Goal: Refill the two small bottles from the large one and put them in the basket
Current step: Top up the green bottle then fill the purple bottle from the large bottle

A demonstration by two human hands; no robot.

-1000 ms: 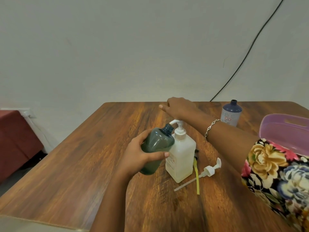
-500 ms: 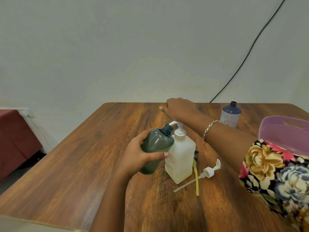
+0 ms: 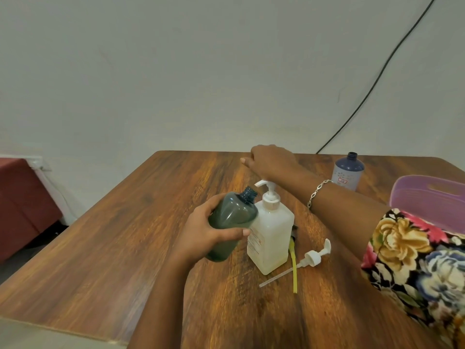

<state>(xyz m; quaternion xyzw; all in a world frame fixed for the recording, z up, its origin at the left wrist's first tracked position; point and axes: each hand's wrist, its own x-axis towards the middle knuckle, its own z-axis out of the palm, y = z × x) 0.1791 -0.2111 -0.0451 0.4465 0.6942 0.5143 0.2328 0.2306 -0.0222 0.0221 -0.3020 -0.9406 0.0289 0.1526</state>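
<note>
Head view: the left hand [image 3: 208,233] wraps its fingers and thumb round a dark green bottle [image 3: 231,222], tilted so its open neck sits just under the spout of the white pump bottle [image 3: 270,238] standing mid-table [image 3: 125,248]. The right hand [image 3: 270,159] hovers knuckles-up over the pump; I cannot tell its grip. A blue bottle [image 3: 348,172] stands uncapped at the far edge, near the purple basket [image 3: 427,197]. A loose pump [image 3: 312,258] lies beside the white bottle.
</note>
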